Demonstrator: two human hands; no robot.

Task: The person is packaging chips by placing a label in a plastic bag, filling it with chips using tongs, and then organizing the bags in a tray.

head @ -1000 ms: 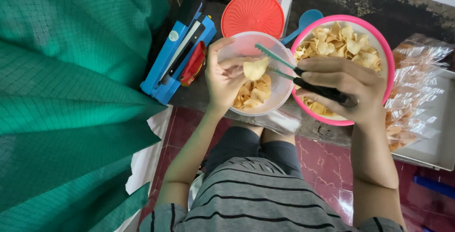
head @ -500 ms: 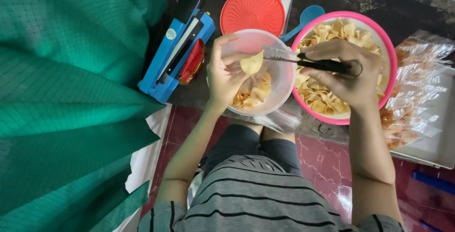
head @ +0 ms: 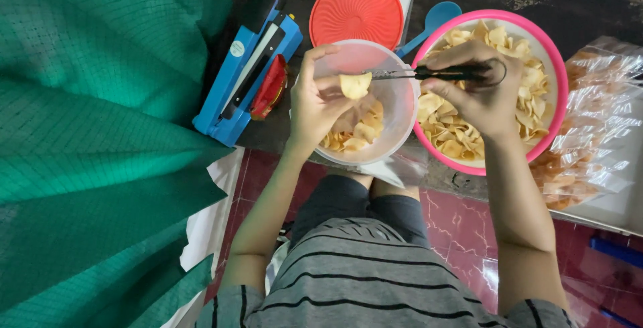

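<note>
Scissors point(head: 435, 73), black-handled, lie level above the clear plastic tub point(head: 392, 123), handles over the pink bowl's rim beside it, thin blades reaching left toward a single pale cracker point(head: 355, 85) raised over the tub. Long axis runs almost straight across, tip pointing at the cracker, handle loop toward the pink bowl point(head: 556, 80). Right hand point(head: 469, 97) is clenched through the handles; left hand point(head: 318, 103) pinches the cracker between thumb and fingertips, palm curled over the tub's near-left rim. Blades look nearly shut, though too thin to be sure. Risks, as I judge them: blade tips sit close to the left fingertips, so a hurried snip could nick them; the cracker looks brittle and may shatter, throwing bits past the tub onto the dark bench point(head: 576, 6); the left wrist leaning on the tub could tip it toward the person's lap. Beyond the tub: red ridged lid point(head: 357, 10), blue spoon point(head: 435, 20); left of it, blue heat sealer point(head: 244, 77); past the pink bowl, filled clear bags point(head: 589, 134).
</note>
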